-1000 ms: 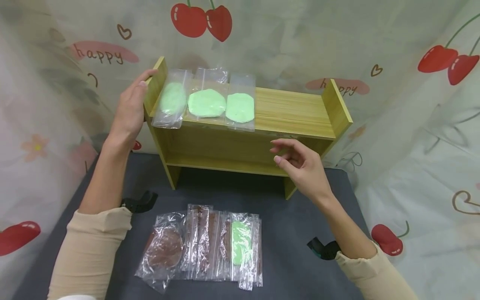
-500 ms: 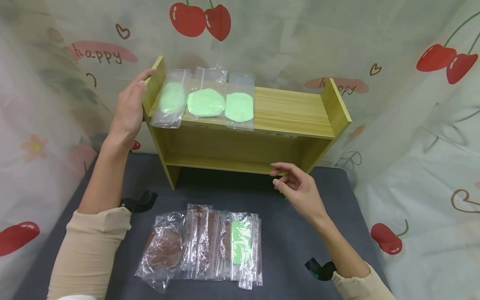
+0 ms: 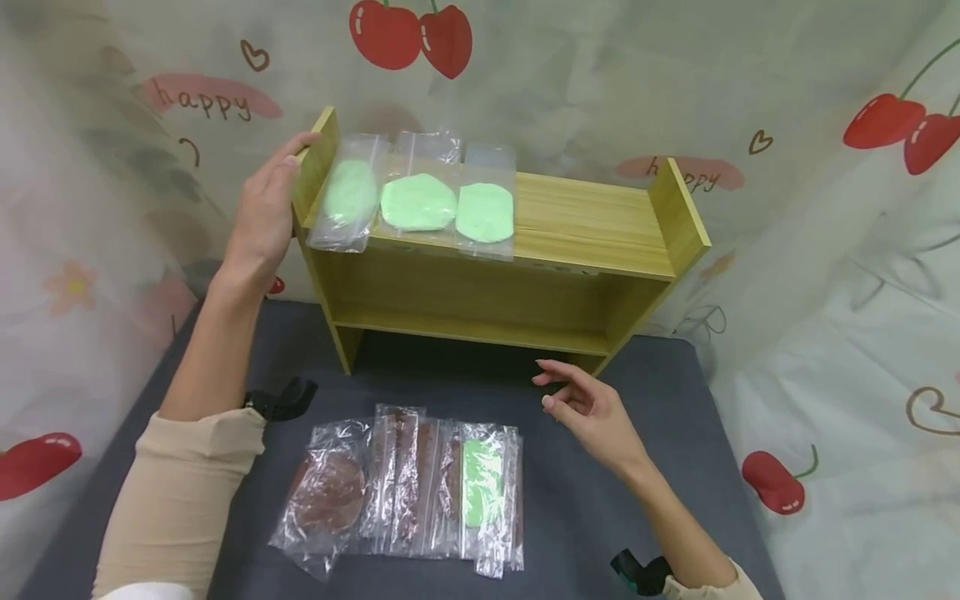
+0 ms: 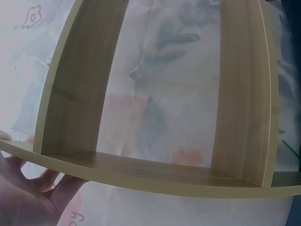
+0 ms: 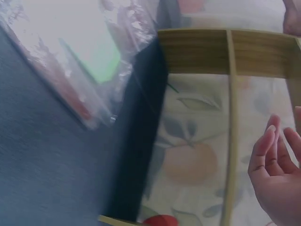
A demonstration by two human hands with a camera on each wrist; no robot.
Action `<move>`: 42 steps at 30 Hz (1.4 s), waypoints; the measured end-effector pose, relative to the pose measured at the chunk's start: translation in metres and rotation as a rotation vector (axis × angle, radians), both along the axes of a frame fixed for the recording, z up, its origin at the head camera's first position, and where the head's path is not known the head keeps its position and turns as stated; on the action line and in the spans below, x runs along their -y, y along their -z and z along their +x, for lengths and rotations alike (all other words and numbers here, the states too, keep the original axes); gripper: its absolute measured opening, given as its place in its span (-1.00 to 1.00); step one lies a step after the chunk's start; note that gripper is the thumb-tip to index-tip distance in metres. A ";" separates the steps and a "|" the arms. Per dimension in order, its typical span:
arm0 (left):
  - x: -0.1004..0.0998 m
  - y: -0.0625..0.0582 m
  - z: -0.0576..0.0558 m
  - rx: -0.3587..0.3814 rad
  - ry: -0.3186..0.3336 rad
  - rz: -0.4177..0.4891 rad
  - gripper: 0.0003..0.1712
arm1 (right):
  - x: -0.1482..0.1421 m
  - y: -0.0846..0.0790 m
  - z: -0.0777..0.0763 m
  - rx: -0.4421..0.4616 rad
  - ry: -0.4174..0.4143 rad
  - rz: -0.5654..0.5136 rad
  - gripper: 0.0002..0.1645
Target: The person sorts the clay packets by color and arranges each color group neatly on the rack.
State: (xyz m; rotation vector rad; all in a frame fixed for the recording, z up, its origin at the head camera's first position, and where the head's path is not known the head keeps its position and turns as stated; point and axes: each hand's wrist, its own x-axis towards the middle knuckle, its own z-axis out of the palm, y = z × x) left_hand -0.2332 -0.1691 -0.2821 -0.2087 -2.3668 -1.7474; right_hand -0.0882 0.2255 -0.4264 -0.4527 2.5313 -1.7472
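Observation:
My left hand [image 3: 261,218] grips the left side panel of a two-tier wooden shelf [image 3: 592,221] near its top. In the left wrist view, the fingers [image 4: 42,181] of that hand lie along the panel's outer face. Three clear zip bags with flat pale-green pieces, a left bag [image 3: 351,192], a middle bag [image 3: 418,202] and a right bag [image 3: 485,212], lean side by side on the upper tier. My right hand [image 3: 588,412], empty with loosely bent fingers, hovers before the shelf's right foot. Below it to the left lies a bag with a bright-green piece [image 3: 482,483].
Several overlapping clear bags with brown pieces [image 3: 405,483] lie on the dark table [image 3: 577,525], a round brown one [image 3: 330,492] leftmost. A printed curtain [image 3: 570,83] hangs close behind the shelf and at both sides.
My right hand has come down from in front of the upper tier to above the table by the shelf's right foot. The left hand keeps its hold; the bags stay where they were.

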 end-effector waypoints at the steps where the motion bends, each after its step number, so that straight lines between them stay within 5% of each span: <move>1: 0.000 0.000 -0.001 -0.002 0.002 -0.001 -0.46 | 0.000 0.004 0.002 0.011 -0.004 -0.002 -0.42; 14: -0.001 0.000 -0.003 0.005 0.006 -0.013 -0.45 | 0.000 0.043 0.023 0.095 -0.010 0.004 -0.43; 30: -0.002 0.000 -0.001 0.027 -0.002 -0.009 -0.46 | 0.008 0.083 0.045 0.304 0.042 -0.084 -0.39; 42: -0.001 0.000 -0.002 0.012 -0.002 -0.016 -0.46 | 0.014 0.112 0.053 0.368 0.044 -0.183 -0.35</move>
